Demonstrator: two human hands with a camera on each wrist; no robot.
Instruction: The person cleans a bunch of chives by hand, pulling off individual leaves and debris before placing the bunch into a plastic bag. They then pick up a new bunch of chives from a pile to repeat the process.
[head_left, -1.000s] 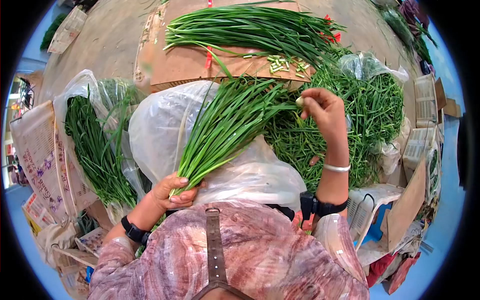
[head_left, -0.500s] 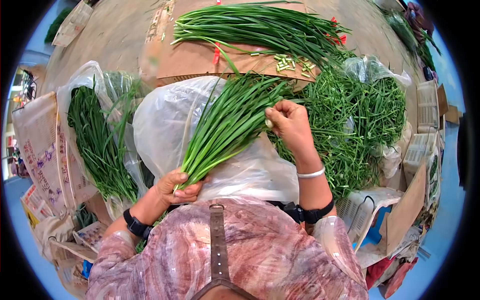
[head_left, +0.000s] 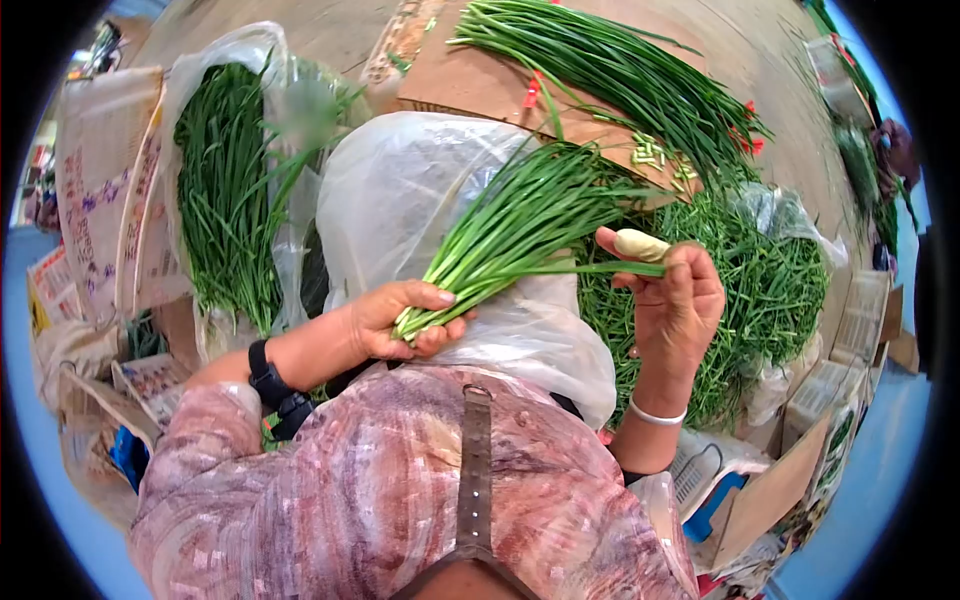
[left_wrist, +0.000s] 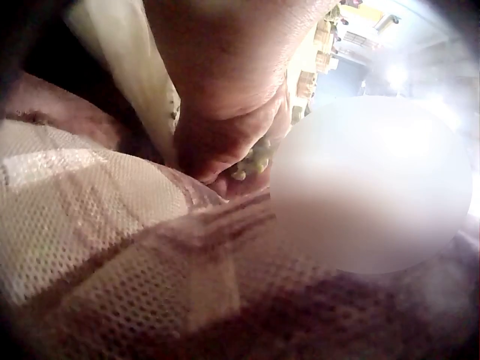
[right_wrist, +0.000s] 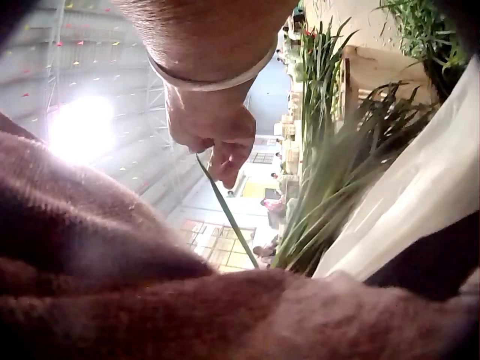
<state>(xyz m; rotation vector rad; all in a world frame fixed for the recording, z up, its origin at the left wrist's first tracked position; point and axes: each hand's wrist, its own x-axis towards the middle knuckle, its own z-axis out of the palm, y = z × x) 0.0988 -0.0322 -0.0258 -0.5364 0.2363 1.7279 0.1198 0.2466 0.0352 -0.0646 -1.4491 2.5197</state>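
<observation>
Bunch of garlic chives (head_left: 520, 230), held over my lap above a white plastic bag (head_left: 400, 190). My left hand (head_left: 405, 320) grips the bunch at its pale root ends, fingers curled round the stems; the leaves fan up and to the right. My right hand (head_left: 675, 295) is raised palm-up beside the bunch, thumb and fingertips pinching a single chive leaf (head_left: 600, 268) that runs back toward the gripped stems; the right wrist view shows that leaf (right_wrist: 225, 206) hanging from the pinch. A pale covering sits on one fingertip (head_left: 640, 244).

Beyond the bag lies a tidy sheaf of long chives (head_left: 620, 75) on cardboard (head_left: 470, 85), with red ties (head_left: 752, 142) and cut stem bits (head_left: 650, 152) near it. A heap of loose greens (head_left: 760, 280) lies to the right, and another open sack of chives (head_left: 225, 190) to the left.

I judge the sorting well short of finished: one sheaf is laid out, one bunch is in hand, and both the heap and the sack remain large.
</observation>
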